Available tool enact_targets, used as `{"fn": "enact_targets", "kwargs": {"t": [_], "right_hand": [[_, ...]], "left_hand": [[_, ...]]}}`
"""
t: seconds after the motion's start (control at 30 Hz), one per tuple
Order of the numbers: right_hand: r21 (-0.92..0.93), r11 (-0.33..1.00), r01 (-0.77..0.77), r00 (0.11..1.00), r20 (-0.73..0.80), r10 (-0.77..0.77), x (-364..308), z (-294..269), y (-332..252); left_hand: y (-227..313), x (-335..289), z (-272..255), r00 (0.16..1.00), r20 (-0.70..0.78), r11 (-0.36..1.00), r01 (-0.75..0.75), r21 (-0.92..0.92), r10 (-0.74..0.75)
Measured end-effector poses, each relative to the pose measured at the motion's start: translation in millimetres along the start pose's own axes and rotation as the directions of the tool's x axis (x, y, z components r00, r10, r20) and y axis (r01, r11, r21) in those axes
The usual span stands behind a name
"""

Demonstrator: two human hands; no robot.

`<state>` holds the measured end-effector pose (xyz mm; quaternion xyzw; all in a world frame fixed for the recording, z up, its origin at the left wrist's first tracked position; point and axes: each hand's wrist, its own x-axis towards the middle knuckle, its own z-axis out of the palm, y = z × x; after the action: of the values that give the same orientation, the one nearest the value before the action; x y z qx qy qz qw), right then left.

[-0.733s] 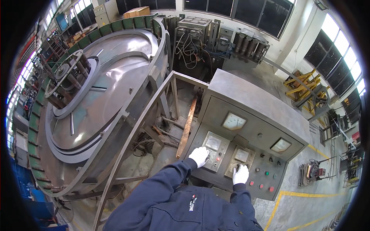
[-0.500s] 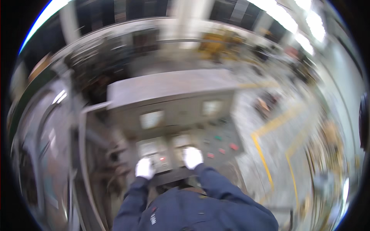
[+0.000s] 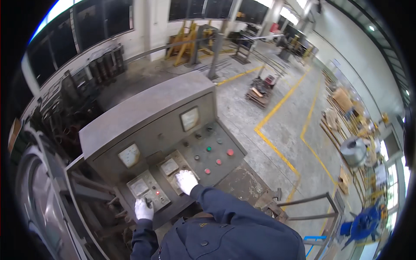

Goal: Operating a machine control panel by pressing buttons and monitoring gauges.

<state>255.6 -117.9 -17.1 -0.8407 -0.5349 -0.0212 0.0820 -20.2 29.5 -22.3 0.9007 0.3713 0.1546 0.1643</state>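
A grey sloped control desk (image 3: pixel 229 143) stands before me, with two pale control modules set into it. My left hand (image 3: pixel 144 209), in a white glove, is closed at a black knob (image 3: pixel 149 202) on the lower edge of the left module (image 3: pixel 144 187). A red lamp (image 3: pixel 157 193) glows beside that knob. Over the lower part of the right module (image 3: pixel 170 165) lies my right hand (image 3: pixel 186 181), also gloved in white. Its fingers are curled down onto the panel and hide what they hold there.
Right of my right hand are a green button (image 3: pixel 209 148) and red buttons (image 3: pixel 230 152). Two meters (image 3: pixel 129 155) sit in the desk's upright face. A metal railing (image 3: pixel 312 199) stands at right. Beyond lie yellow floor lines (image 3: pixel 277 149), a loaded pallet (image 3: pixel 259 93) and a blue reel (image 3: pixel 365 223).
The view has swung to the right and sharpened from blur, so the desk now appears tilted and further left. Both hands stay at the two modules.
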Motion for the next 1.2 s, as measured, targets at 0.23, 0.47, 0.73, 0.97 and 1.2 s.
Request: {"fn": "enact_targets", "kwargs": {"t": [0.23, 0.47, 0.73, 0.97, 1.2], "right_hand": [[0.198, 0.979, 0.046, 0.999, -0.031, -0.041, 0.8, -4.4, 10.9], [0.113, 0.992, 0.056, 0.998, -0.01, -0.055, -7.0, 0.2, 8.2], [0.119, 0.992, 0.041, 0.999, -0.002, -0.041, -1.7, 0.3, 10.2], [0.118, 0.993, 0.024, 1.0, 0.013, -0.025, -3.7, -5.0, 6.9], [0.117, 0.992, 0.047, 0.999, -0.019, -0.045, -3.9, 1.2, 10.6]], "left_hand": [[15.9, 12.8, -37.0, 0.985, 0.171, 0.999, 0.039, -0.035, -0.032], [8.3, -6.0, -15.1, 0.983, 0.134, 0.989, 0.133, -0.057, -0.125], [7.0, -3.7, -8.3, 0.991, 0.082, 0.992, 0.11, -0.054, -0.106], [12.1, -4.4, -19.6, 0.985, 0.128, 0.99, 0.126, -0.06, -0.118], [12.0, -5.1, -16.3, 0.984, 0.113, 0.988, 0.144, -0.061, -0.136]]}}
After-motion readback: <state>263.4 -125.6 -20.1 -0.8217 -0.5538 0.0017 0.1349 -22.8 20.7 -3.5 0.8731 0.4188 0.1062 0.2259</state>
